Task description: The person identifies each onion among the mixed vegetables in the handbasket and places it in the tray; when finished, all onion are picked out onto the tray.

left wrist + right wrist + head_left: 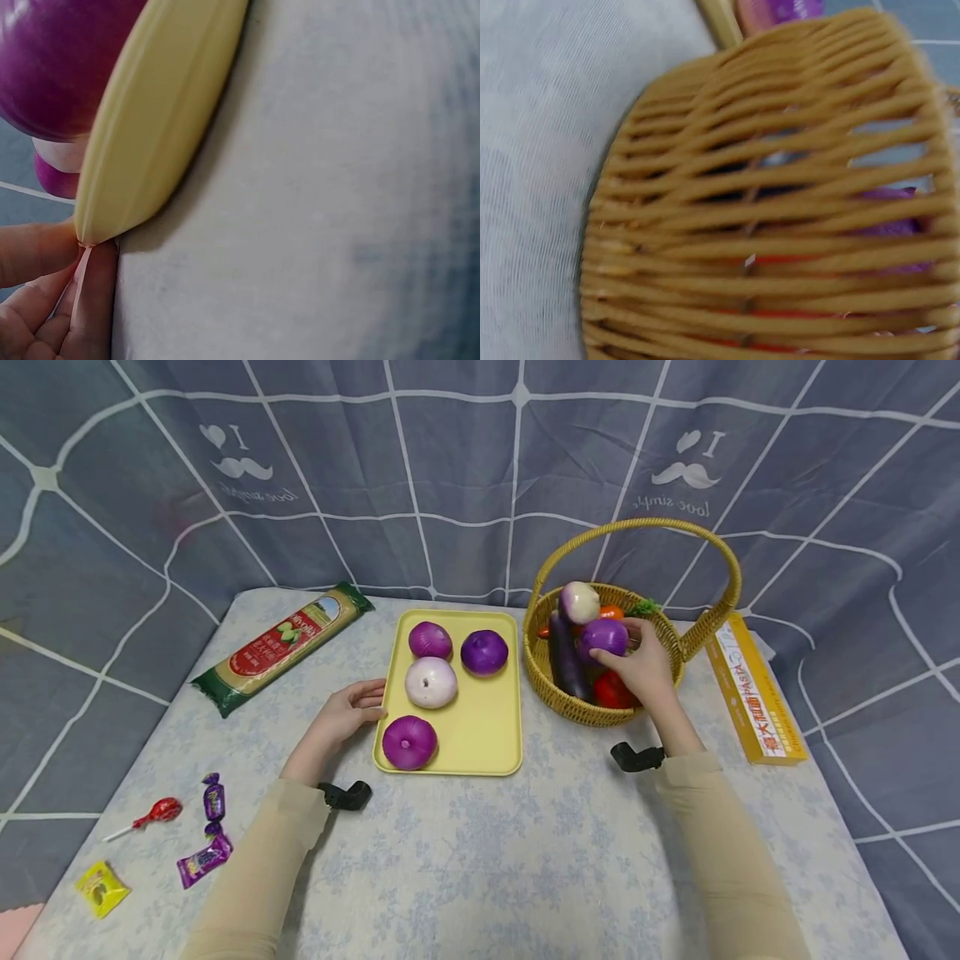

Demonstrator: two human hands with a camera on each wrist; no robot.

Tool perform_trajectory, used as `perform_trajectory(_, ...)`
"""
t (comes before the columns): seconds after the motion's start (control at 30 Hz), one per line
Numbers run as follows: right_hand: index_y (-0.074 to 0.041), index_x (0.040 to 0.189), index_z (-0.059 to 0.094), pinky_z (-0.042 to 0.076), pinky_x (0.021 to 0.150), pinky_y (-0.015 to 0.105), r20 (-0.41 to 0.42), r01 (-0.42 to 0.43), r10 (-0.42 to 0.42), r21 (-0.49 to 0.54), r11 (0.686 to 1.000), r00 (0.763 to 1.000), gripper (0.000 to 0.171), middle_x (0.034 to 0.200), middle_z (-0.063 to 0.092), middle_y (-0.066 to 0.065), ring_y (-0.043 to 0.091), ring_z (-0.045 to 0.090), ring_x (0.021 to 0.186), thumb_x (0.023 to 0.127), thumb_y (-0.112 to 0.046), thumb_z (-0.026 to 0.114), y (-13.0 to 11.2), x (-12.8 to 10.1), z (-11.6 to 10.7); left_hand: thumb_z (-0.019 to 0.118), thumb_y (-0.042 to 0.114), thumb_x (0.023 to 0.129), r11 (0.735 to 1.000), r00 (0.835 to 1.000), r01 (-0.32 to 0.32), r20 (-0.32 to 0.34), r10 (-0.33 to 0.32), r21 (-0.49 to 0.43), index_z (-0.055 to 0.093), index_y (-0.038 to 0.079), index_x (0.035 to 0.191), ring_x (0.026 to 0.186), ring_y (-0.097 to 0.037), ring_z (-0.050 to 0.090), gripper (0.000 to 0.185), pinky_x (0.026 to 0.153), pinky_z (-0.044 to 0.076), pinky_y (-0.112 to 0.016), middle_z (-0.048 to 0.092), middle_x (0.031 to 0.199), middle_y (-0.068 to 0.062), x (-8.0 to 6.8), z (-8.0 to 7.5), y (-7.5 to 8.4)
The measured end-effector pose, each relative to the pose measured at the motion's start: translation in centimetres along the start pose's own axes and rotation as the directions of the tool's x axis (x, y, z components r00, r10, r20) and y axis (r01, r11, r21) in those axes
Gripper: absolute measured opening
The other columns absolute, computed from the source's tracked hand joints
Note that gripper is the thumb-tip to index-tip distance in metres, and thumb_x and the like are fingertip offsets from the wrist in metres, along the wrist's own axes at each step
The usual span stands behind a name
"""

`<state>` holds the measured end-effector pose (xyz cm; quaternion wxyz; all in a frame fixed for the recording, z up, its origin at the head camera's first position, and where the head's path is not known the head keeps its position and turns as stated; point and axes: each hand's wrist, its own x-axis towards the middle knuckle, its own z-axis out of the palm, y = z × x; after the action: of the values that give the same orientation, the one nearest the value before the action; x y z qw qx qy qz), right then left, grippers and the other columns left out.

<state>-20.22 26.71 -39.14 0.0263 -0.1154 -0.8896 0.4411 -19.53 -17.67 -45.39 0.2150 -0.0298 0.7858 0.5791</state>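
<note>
A yellow tray (480, 727) lies flat on the table with several onions on it, among them a pale onion (431, 682) and a purple onion (409, 742). At the tray's left side, my left hand (347, 714) pinches the rim between thumb and fingers; the left wrist view shows the rim (150, 135) close up. My right hand (645, 667) is inside the wicker basket (581, 710), gripping a purple onion (602, 636) by its right side. Around that onion are an eggplant (567, 660), a white-and-purple vegetable (580, 602) and a red vegetable (613, 691). In the right wrist view, the basket wall (765, 217) hides the hand.
The basket's tall handle (637, 525) arches over it. A yellow pasta box (756, 697) lies right of the basket, and a spaghetti packet (281, 647) lies behind my left hand. A lollipop (161, 811) and several wrapped candies (205, 861) lie at the left front. A grey curtain (465, 468) hangs behind.
</note>
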Motion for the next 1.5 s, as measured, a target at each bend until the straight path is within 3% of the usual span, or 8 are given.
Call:
perform_trajectory(0.3,-0.007,0.147,0.034,0.038,0.112,0.052,0.035,0.013,-0.018,0.127,0.992,0.999,0.084,0.149,0.043,0.018,0.035,0.043,0.136,0.083,-0.038,0.078,-1.7,-1.9,-0.5,0.06,0.005,0.096,1.0,1.0,0.007,-0.017,-0.006,0.016,0.036,0.008,0.152,0.134,-0.031,0.049,0.061,0.086,0.051,-0.014,0.046,0.148,-0.019,0.1,0.1,-0.1)
perform_trajectory(0.5,-0.006,0.145,0.035,0.039,0.113,0.043,0.077,0.043,-0.064,0.246,0.968,0.995,0.078,0.146,0.047,0.014,0.028,0.046,0.133,0.085,-0.03,0.078,-2.8,-3.2,0.1,0.06,0.005,0.096,1.0,1.0,0.006,-0.014,-0.005,0.017,0.036,0.007,0.153,0.134,-0.031,0.048,0.061,0.085,0.051,-0.014,0.045,0.148,-0.019,0.3,0.2,-0.3)
perform_trajectory(0.83,-0.007,0.144,0.04,0.048,0.088,0.015,0.148,0.068,-0.128,0.357,0.932,0.981,0.071,0.137,0.054,0.014,0.019,0.055,0.115,0.084,-0.016,0.078,-4.0,-4.6,3.3,0.06,0.006,0.096,1.0,1.0,0.007,-0.015,-0.006,0.024,0.036,0.007,0.152,0.132,-0.029,0.05,0.061,0.085,0.051,-0.014,0.046,0.148,-0.018,0.3,0.2,-0.3)
perform_trajectory(1.27,-0.003,0.143,0.04,0.05,0.084,0.013,0.217,0.083,-0.205,0.468,0.88,0.954,0.07,0.138,0.053,0.019,0.026,0.056,0.115,0.083,-0.003,0.076,-4.5,-5.8,7.2,0.061,0.005,0.095,1.0,1.0,-0.001,-0.023,0.002,0.025,0.036,0.007,0.153,0.134,-0.032,0.048,0.063,0.083,0.05,-0.011,0.046,0.149,-0.019,0.0,0.2,0.0)
perform_trajectory(1.5,-0.002,0.142,0.04,0.05,0.093,0.019,0.254,0.084,-0.231,0.482,0.872,0.939,0.069,0.137,0.053,0.019,0.028,0.056,0.119,0.083,-0.004,0.077,-4.5,-6.5,9.0,0.06,0.004,0.095,1.0,1.0,0.006,-0.025,-0.006,0.019,0.035,0.007,0.153,0.134,-0.032,0.048,0.063,0.084,0.05,-0.013,0.045,0.149,-0.019,0.0,0.1,-0.1)
